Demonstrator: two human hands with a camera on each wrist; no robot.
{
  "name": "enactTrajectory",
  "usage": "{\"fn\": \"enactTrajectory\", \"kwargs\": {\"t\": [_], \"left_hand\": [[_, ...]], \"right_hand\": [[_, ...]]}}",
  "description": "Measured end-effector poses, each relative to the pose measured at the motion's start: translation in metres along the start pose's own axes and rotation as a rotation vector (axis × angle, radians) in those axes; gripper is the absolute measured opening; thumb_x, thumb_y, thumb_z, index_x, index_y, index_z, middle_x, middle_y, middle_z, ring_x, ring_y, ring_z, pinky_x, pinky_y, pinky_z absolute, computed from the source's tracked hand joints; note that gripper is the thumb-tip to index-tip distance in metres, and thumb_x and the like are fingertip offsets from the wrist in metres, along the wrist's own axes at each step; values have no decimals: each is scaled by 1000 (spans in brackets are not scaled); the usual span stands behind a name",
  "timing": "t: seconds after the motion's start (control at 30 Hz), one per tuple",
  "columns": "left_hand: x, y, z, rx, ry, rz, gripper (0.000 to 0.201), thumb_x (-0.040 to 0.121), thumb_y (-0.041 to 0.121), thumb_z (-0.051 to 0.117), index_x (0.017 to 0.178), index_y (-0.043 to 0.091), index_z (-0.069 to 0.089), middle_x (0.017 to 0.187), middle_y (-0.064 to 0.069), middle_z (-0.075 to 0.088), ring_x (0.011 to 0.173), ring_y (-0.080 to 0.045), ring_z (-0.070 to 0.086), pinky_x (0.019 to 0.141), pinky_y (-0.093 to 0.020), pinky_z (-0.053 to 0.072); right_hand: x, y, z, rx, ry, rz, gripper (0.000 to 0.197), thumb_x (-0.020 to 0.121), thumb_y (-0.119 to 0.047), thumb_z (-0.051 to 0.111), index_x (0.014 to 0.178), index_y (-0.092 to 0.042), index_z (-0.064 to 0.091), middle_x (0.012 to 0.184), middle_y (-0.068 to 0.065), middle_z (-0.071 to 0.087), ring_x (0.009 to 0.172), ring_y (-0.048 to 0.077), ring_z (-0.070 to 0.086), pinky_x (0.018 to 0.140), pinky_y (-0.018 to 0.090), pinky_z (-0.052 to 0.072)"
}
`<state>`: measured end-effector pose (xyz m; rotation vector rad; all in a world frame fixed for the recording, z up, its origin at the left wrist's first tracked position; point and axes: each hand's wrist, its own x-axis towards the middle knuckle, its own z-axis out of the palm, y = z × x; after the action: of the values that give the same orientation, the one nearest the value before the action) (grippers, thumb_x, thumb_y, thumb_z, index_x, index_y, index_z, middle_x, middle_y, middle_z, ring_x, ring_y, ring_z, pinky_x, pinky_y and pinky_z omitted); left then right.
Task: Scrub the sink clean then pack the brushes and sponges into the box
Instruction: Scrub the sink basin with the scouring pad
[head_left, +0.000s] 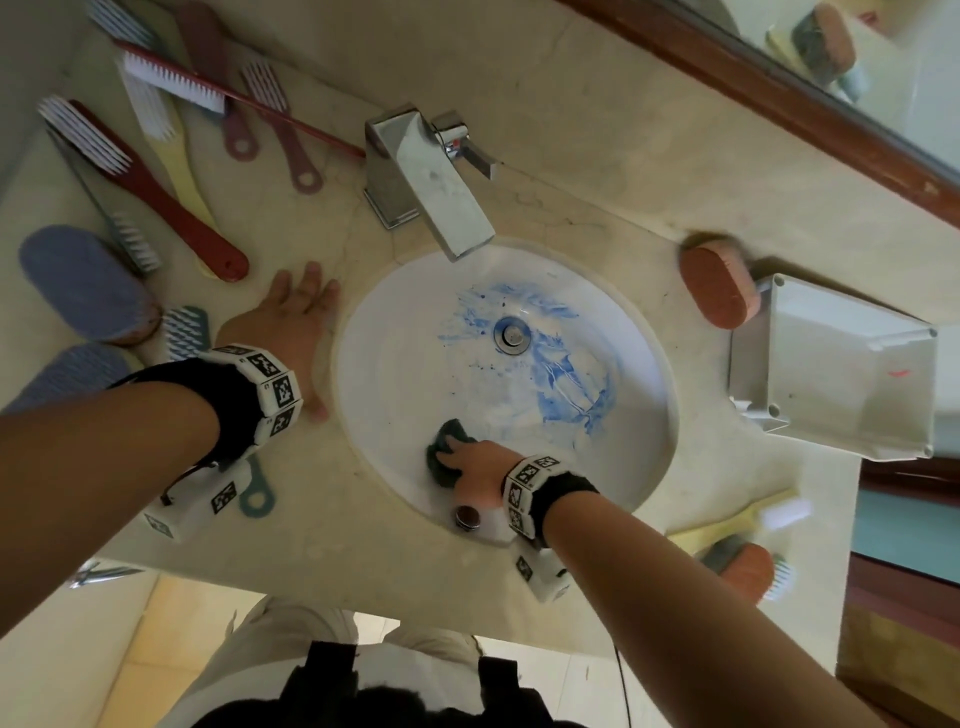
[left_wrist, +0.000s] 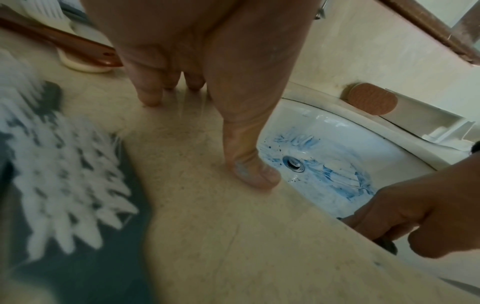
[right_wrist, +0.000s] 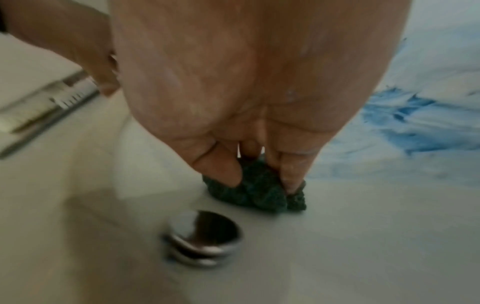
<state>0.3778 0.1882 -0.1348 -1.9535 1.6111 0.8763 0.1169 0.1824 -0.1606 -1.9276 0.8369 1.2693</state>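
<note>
The white oval sink (head_left: 644, 441) has blue smears around its drain (head_left: 511, 335). My right hand (head_left: 451, 451) is down on the near-left wall of the bowl and pinches a dark green scouring pad (head_left: 441, 439) against it; the right wrist view shows the thumb and fingers curled into the pad (right_wrist: 259, 195). My left hand (head_left: 304, 332) lies flat on the counter just left of the sink rim, fingers straight and holding nothing. The open white box (head_left: 831, 374) stands on the counter to the right of the sink.
Several long-handled brushes, such as a dark red one (head_left: 156, 192), and two blue sponges (head_left: 83, 280) lie at the left. A teal brush (left_wrist: 64, 174) sits by my left wrist. An orange sponge (head_left: 719, 286) touches the box; another sponge and a yellow brush (head_left: 743, 525) lie front right. The chrome faucet (head_left: 426, 171) overhangs the bowl.
</note>
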Motion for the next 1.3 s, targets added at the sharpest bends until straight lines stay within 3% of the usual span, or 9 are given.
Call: {"fn": "enactTrajectory", "kwargs": {"t": [0.13,0.23,0.33,0.53,0.77,0.93,1.0,1.17,1.3], "left_hand": [[-1,0,0,3,1,2,153,51,49,90,150,22,-23,156,-2,-31,147,-30,-16,120,-48,17],[-1,0,0,2,-4,1,153,51,49,90,150,22,-24,156,-2,-32,147,-30,-17,120,-48,18],[-1,1,0,7,4,-3,154,50,49,91,150,22,-24,156,-2,-32,147,-30,-15,119,-48,19],[-4,2,-5,4,-10,-7,153,51,47,91,150,22,-23,156,-3,-31,147,-30,-15,120,-47,17],[-10,4,-8,0,-16,-8,151,54,47,91,150,21,-22,156,-2,-31,148,-29,-16,120,-46,16],[-9,4,-7,-4,-5,-7,151,53,46,91,151,22,-22,156,-1,-31,148,-29,-16,120,-45,16],[-8,4,-6,2,1,-7,152,52,47,91,150,22,-22,156,-2,-31,147,-29,-16,120,-46,16],[-9,3,-6,0,2,-3,151,53,47,91,151,23,-22,156,-1,-31,148,-29,-16,120,-45,15],[-8,3,-7,8,-6,-9,153,52,50,91,150,23,-23,156,-1,-31,148,-28,-15,120,-45,18]], "right_hand": [[-11,53,11,-29,24,136,54,102,-16,30,155,-17,18,162,10,4,144,32,23,117,37,17],[-10,69,11,14,-3,220,53,101,-17,33,153,-13,25,161,11,12,142,32,28,117,38,22],[3,46,8,23,23,163,52,101,-16,30,152,-8,23,158,17,16,137,37,34,116,41,27],[21,-11,-1,32,71,21,58,101,-19,33,155,-8,14,162,12,-4,147,37,13,121,40,12],[-2,48,10,28,11,138,64,97,-16,43,155,-22,17,163,1,-1,145,32,21,117,38,19],[-1,46,6,36,17,210,53,100,-18,36,151,-9,28,157,12,22,135,32,38,112,38,29],[5,26,3,-5,29,153,53,100,-17,38,151,-7,28,155,13,26,134,33,38,110,39,32],[25,-14,-4,22,99,-9,62,96,-13,45,154,-12,22,162,6,4,144,37,20,116,41,22],[18,9,0,-61,52,42,62,97,-16,45,154,-16,21,162,6,6,142,36,25,115,40,25]]}}
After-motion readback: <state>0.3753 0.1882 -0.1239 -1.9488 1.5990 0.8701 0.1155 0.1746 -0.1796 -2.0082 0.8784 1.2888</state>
